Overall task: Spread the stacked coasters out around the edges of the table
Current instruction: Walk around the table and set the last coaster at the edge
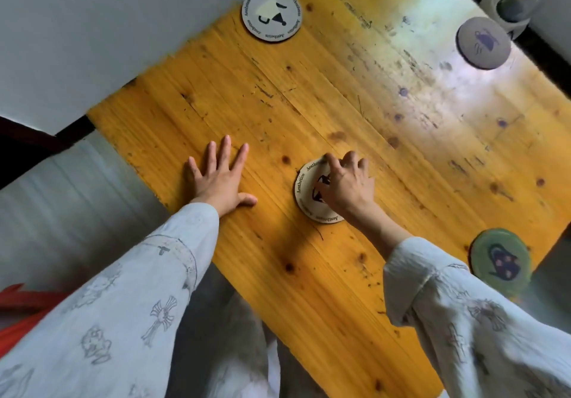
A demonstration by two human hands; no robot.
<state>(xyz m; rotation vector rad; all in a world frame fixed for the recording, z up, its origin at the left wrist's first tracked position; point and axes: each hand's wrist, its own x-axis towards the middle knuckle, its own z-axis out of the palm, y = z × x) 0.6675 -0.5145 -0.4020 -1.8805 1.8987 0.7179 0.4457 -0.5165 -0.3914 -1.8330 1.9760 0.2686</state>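
Note:
A round tan coaster [307, 195] with black lettering lies in the middle of the yellow wooden table [355, 104]; whether more lie stacked beneath it I cannot tell. My right hand [347, 186] rests on it, fingertips curled over its far rim and thumb on its face. My left hand [221, 176] lies flat on the bare wood to its left, fingers spread, holding nothing. A white coaster [272, 13] sits at the far left edge, a grey one [483, 42] at the far right edge, and a green one [500, 261] at the near right edge.
A grey wall and floor border the table's left side. A red object [18, 314] shows at the lower left beside my sleeve. Beyond the far right corner stands a grey fitting [509, 8]. My light patterned sleeves cover the near table edge.

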